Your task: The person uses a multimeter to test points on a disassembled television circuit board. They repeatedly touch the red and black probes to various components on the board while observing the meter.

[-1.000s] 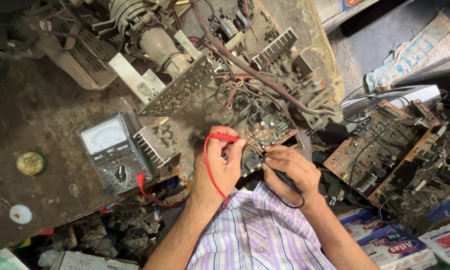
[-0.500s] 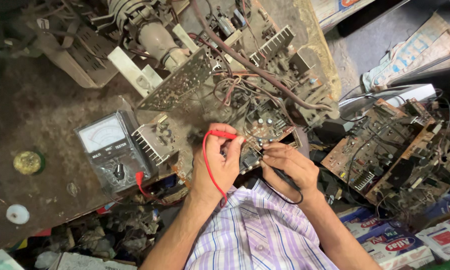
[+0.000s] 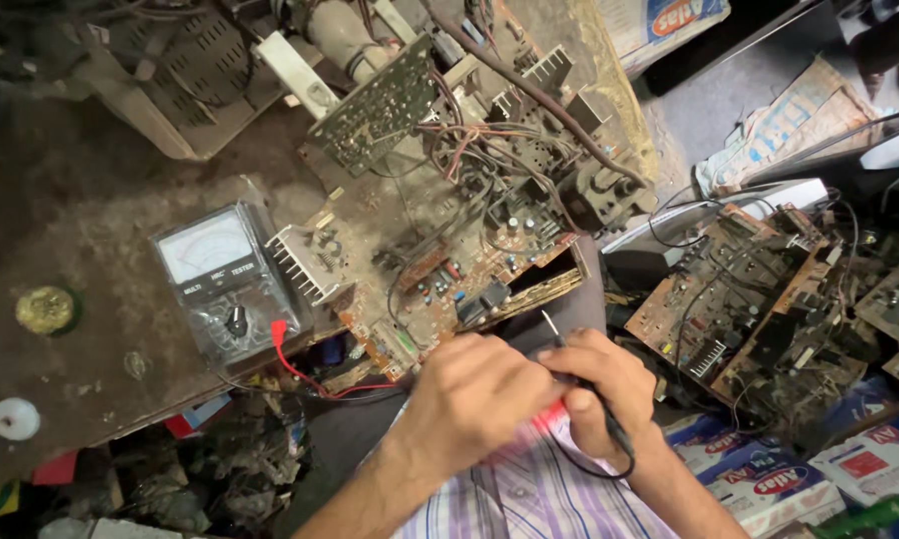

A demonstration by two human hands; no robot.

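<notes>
Both hands meet at six o'clock, right hand (image 3: 601, 391) fingers closed around a black probe (image 3: 569, 361), left hand (image 3: 472, 395) curled, grip unclear, blue-and-white boxes (image 3: 819, 469) at four o'clock.

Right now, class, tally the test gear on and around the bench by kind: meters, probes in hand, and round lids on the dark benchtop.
Grey analogue meter with dial: 1
Black probe in the right hand: 1
Round lids on the dark benchtop: 2 (yellowish, white)
Total: 4
</notes>
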